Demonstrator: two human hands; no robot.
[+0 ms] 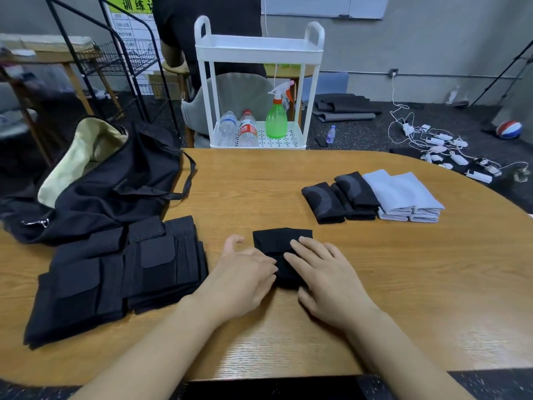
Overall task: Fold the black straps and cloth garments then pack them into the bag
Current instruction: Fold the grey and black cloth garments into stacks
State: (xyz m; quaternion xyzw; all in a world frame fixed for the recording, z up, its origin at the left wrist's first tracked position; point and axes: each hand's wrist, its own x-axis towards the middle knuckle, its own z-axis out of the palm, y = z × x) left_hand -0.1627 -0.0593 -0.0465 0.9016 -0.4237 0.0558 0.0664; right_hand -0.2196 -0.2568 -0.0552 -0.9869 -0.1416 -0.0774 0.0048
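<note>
A small folded black cloth lies on the wooden table in front of me. My left hand rests flat at its left edge with the fingers straight. My right hand presses flat on its right part. To the left lie two piles of folded black straps with mesh and flap panels. At the far left stands the black bag, its mouth open and showing a cream lining. At the right sit folded black-and-grey garments and folded white garments.
Behind the table stands a white cart holding two water bottles and a green spray bottle. A person in black sits beyond it. A black wire rack is at the back left. Cables and chargers lie on the floor at the right.
</note>
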